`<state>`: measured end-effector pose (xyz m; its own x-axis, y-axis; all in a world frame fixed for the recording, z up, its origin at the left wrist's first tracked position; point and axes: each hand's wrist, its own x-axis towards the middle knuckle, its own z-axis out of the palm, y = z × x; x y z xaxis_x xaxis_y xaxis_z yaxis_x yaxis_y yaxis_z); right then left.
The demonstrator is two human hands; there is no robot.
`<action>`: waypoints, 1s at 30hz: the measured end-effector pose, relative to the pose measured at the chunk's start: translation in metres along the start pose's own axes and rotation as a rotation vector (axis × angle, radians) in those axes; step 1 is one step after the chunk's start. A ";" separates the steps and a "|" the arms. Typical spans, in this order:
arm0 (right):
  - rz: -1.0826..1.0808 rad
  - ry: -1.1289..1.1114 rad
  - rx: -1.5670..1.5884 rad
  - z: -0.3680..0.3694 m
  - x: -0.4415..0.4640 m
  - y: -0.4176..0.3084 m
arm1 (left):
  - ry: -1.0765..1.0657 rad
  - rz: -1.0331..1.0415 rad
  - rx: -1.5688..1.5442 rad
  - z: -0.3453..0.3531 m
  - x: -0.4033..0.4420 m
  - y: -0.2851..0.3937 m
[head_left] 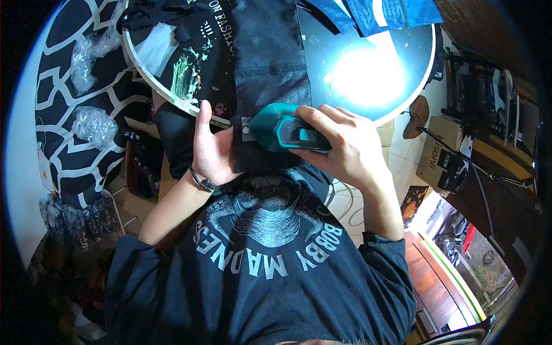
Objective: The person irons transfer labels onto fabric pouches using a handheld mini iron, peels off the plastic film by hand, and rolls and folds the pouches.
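Note:
My right hand (349, 141) is wrapped round a small teal hand iron (275, 127), its pointed end towards the left. The iron lies over the near end of a long black fabric strip (267, 86), beside a small grey label (247, 130) on the strip. My left hand (214, 152) is at the strip's left edge, palm turned inward and thumb stretched up, apart from the fingers. Its other fingers are partly hidden behind the fabric. The strip runs from near my shirt up across a round black table (322, 63).
Blue fabric pieces (397, 17) lie on the table's far right, near a bright glare. White paper (156, 50) and pale green smears mark the left side. Crumpled clear plastic (95, 127) rests on patterned cloth at left. A cardboard box (440, 152) stands at right.

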<state>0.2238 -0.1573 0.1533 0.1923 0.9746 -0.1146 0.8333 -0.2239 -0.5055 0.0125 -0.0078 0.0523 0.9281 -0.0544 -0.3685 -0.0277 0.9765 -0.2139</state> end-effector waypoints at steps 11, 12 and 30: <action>-0.001 -0.006 -0.010 -0.001 0.000 0.001 | 0.012 0.014 0.038 0.000 0.002 -0.001; -0.002 -0.005 -0.010 0.000 -0.001 0.001 | 0.017 0.014 0.072 -0.001 0.002 -0.002; -0.016 0.069 0.025 -0.011 0.000 -0.005 | -0.008 -0.027 0.135 0.000 0.002 0.000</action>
<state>0.2253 -0.1556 0.1657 0.2152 0.9754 -0.0478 0.8235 -0.2076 -0.5280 0.0141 -0.0077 0.0514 0.9306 -0.0801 -0.3573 0.0473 0.9939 -0.0997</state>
